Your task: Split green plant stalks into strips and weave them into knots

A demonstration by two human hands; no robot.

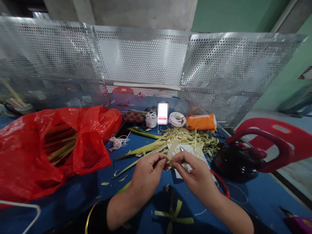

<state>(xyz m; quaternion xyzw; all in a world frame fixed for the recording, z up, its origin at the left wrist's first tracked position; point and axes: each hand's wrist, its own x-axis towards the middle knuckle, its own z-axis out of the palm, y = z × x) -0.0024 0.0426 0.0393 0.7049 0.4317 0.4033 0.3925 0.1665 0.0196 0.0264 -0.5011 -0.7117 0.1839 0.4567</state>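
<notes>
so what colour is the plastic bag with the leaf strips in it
Red and see-through; the plastic bag shows best in the head view.

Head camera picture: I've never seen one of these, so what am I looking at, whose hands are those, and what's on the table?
There is no machine here. A person wears a camera on the head, so this single picture looks forward and down at their own two bare hands. The left hand and right hand together pinch a pale leaf strip. They work over a blue table. On it lie a red plastic bag with green stalks inside, a pile of leaf trimmings, an orange packet and a dark kettle. A perforated metal screen stands behind.
</notes>
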